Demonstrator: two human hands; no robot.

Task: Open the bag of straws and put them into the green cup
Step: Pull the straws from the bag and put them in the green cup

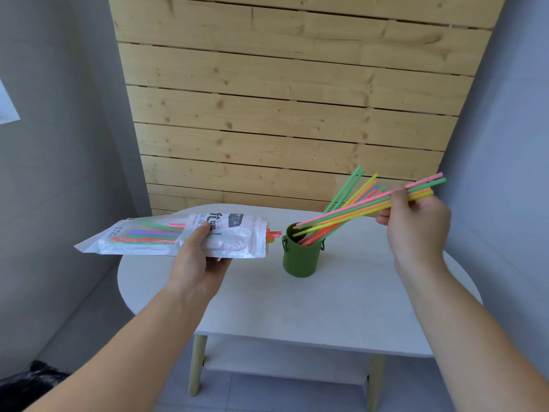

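The left hand is gripping the straw bag at centre-left (orange ends poking out). The right hand is pinching a bunch of straws over the green cup.

Worn on the head, wide-angle, single view. Looks forward and down across the white surface, near enough to take in both forearms, entering from 7 and 5 o'clock. Faces a wooden slat panel at 12 o'clock, grey walls at 9 and 3. Catches the left grip toward 8 o'clock, the right grip toward 3 o'clock, floor tiles at 6 o'clock
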